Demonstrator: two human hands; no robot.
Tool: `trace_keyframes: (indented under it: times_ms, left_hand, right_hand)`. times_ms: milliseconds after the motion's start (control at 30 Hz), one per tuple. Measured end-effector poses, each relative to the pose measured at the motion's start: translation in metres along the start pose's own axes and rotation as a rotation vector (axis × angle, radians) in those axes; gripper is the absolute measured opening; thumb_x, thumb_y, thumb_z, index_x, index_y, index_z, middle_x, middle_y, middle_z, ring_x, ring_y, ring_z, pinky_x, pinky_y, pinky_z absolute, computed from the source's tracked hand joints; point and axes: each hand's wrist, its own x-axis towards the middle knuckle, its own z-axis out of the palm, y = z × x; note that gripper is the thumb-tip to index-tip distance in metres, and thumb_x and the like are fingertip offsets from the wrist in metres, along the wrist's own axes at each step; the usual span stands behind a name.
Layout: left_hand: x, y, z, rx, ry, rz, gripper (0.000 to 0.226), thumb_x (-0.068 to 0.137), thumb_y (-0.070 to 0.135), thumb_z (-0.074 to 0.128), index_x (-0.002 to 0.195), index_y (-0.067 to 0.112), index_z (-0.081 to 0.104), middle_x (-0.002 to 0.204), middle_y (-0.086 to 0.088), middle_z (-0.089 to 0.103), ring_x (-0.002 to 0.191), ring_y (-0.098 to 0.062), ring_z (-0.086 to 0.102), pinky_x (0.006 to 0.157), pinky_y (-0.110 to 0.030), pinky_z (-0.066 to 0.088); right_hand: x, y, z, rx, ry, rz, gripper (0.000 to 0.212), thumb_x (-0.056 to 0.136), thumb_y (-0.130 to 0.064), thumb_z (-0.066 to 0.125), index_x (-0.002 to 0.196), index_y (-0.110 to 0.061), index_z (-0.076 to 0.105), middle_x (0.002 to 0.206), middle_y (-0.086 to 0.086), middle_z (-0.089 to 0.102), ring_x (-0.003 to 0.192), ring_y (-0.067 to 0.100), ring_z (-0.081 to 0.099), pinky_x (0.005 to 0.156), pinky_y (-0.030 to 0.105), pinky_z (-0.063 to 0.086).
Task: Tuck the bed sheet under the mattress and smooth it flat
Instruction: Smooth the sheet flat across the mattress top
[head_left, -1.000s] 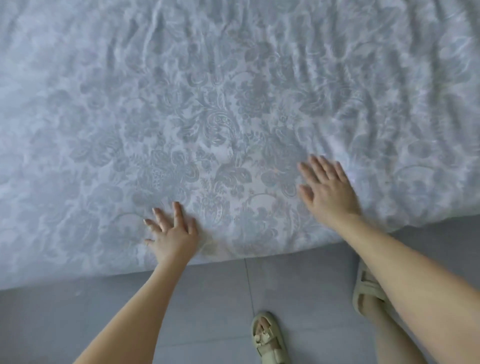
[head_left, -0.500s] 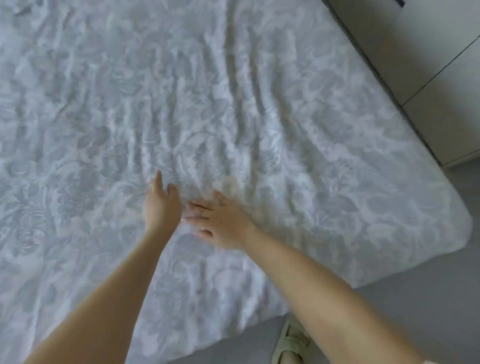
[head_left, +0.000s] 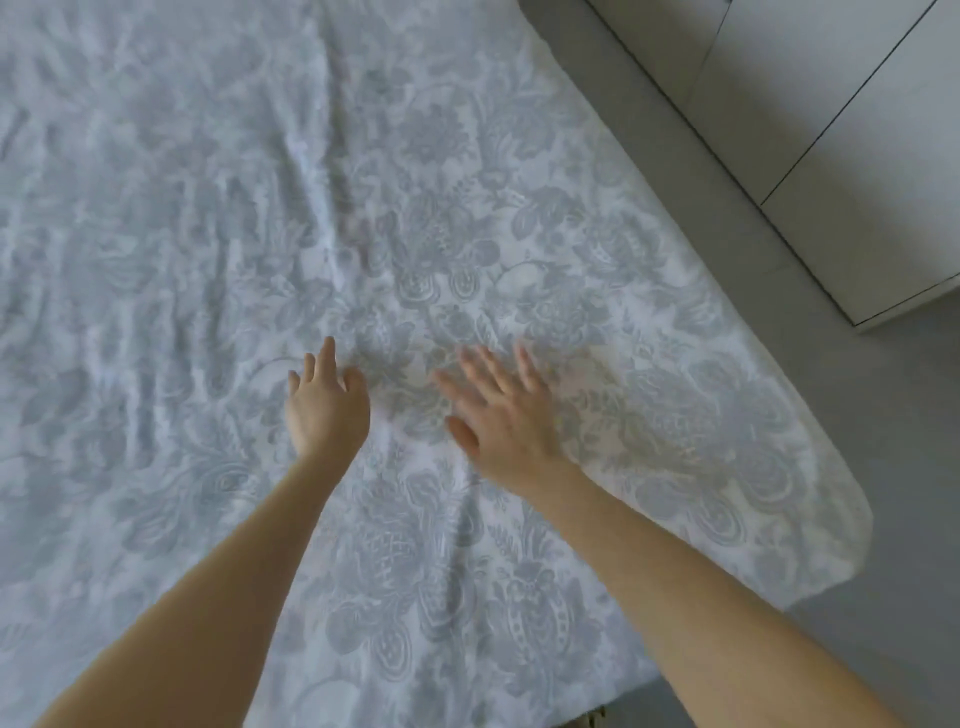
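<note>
— Where's the bed sheet (head_left: 415, 208)?
— It fills most of the view, with creases toward 9 o'clock and a rounded corner at 4 o'clock.
— And the hands?
— The left hand (head_left: 324, 410) and right hand (head_left: 506, 415) are at centre, palms down on it, fingers released. The right is blurred.

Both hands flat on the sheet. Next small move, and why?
Probably sweep the left hand leftward across the bed sheet: ripples bunch there, while by the right hand, toward the corner, it already lies flatter.
</note>
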Motion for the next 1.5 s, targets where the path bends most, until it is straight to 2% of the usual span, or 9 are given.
trace_keyframes:
  times_ms: [67,300,533,767,967,1067,1167,1300,1500]
  left_hand:
    - [0.030,-0.005,-0.003,0.091,-0.006,-0.019,0.052,0.100,0.030,0.028,0.150,0.022,0.016,0.157,-0.008,0.017,0.145,-0.034,0.008,0.114,-0.051,0.021]
    - [0.140,0.017,0.000,0.265,-0.073,-0.161,0.056,0.098,0.040,0.023,0.150,0.025,0.010,0.157,-0.020,0.005,0.142,-0.042,0.001,0.112,-0.061,0.007]
    - [0.229,0.091,0.013,0.420,-0.120,0.068,0.054,0.098,0.050,0.008,0.149,0.037,-0.005,0.159,-0.002,-0.007,0.143,-0.041,-0.009,0.110,-0.066,0.001]
    - [0.199,0.175,0.083,0.353,-0.008,0.490,0.051,0.098,0.047,0.004,0.148,0.041,0.000,0.159,0.011,-0.004,0.142,-0.040,-0.014,0.113,-0.059,-0.007]
    - [0.094,0.217,0.107,0.157,-0.370,0.899,0.047,0.102,0.041,0.015,0.148,0.037,0.015,0.158,0.013,0.008,0.145,-0.032,-0.012,0.117,-0.049,-0.007]
    - [0.077,0.180,0.068,-0.400,-0.333,0.612,0.039,0.102,0.027,0.033,0.140,0.023,0.043,0.150,0.006,0.036,0.145,-0.016,0.017,0.118,-0.034,0.017]
    - [0.056,0.100,0.043,-0.178,0.036,0.191,0.042,0.100,0.023,0.037,0.142,0.021,0.040,0.151,-0.004,0.035,0.144,-0.026,0.021,0.116,-0.045,0.018]
    - [-0.017,0.031,0.054,0.112,-0.036,-0.103,0.053,0.099,0.035,0.029,0.150,0.022,0.020,0.158,-0.010,0.011,0.146,-0.033,0.003,0.116,-0.054,-0.002]
    - [-0.192,0.057,0.123,0.252,-0.226,0.194,0.057,0.098,0.047,0.009,0.149,0.023,0.013,0.156,-0.014,0.014,0.144,-0.036,0.002,0.114,-0.054,-0.004]
  right_hand:
    - [0.032,0.016,0.005,-0.099,-0.210,-0.233,0.051,0.099,-0.048,0.017,0.148,-0.034,0.018,0.159,0.001,0.014,0.146,0.020,0.010,0.116,0.055,-0.002]
    - [-0.002,0.142,0.010,-0.180,-0.066,0.573,0.060,0.095,-0.049,0.004,0.149,-0.027,0.018,0.157,0.009,0.016,0.146,0.026,0.010,0.116,0.054,0.001]
    - [0.158,0.083,0.013,-0.059,-0.096,-0.190,0.058,0.093,-0.056,0.015,0.147,-0.036,0.024,0.157,0.002,0.021,0.146,0.021,0.014,0.115,0.057,0.001]
    - [0.124,0.229,0.023,-0.064,0.019,0.717,0.059,0.096,-0.054,0.007,0.151,-0.031,0.010,0.158,0.004,0.014,0.145,0.025,0.014,0.115,0.053,0.003]
    - [0.039,0.228,-0.012,0.095,0.085,1.141,0.064,0.094,-0.042,0.014,0.146,-0.010,0.032,0.146,0.022,0.038,0.134,0.040,0.036,0.112,0.060,0.013]
    - [0.055,0.159,-0.036,0.013,0.205,0.859,0.055,0.098,-0.039,0.026,0.143,-0.010,0.036,0.144,0.022,0.041,0.133,0.038,0.039,0.113,0.058,0.016]
    - [0.062,0.067,-0.028,0.097,0.108,0.385,0.054,0.096,-0.042,0.037,0.144,-0.018,0.037,0.146,0.019,0.040,0.135,0.036,0.036,0.112,0.061,0.012]
    - [0.011,0.059,0.008,-0.029,-0.196,-0.035,0.056,0.095,-0.049,0.023,0.147,-0.029,0.031,0.154,0.008,0.028,0.143,0.028,0.022,0.112,0.061,0.006]
    - [-0.197,0.201,-0.007,-0.010,-0.321,0.874,0.077,0.088,-0.066,0.003,0.150,-0.023,0.021,0.151,0.021,0.028,0.137,0.039,0.030,0.112,0.062,0.011]
